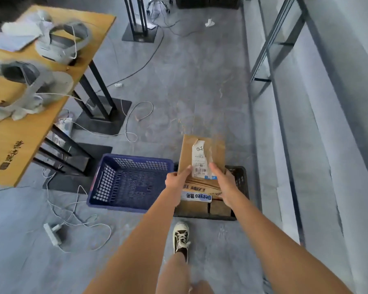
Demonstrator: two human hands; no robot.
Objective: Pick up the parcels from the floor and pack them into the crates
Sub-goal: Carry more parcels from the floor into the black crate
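Left hand (175, 179) and right hand (222, 183) are gripping a parcel (201, 158) over the black crate (241, 179); already crowded, it risks jamming or tipping out.

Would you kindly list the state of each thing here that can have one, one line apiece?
Cardboard parcel: held up over the black crate, torn label facing the camera.
Left hand: grips the parcel's left edge.
Right hand: grips the parcel's right edge.
Black crate: on the floor, already holding several parcels.
Blue crate: on the floor, empty.
Power strip: on the floor, plug inserted.
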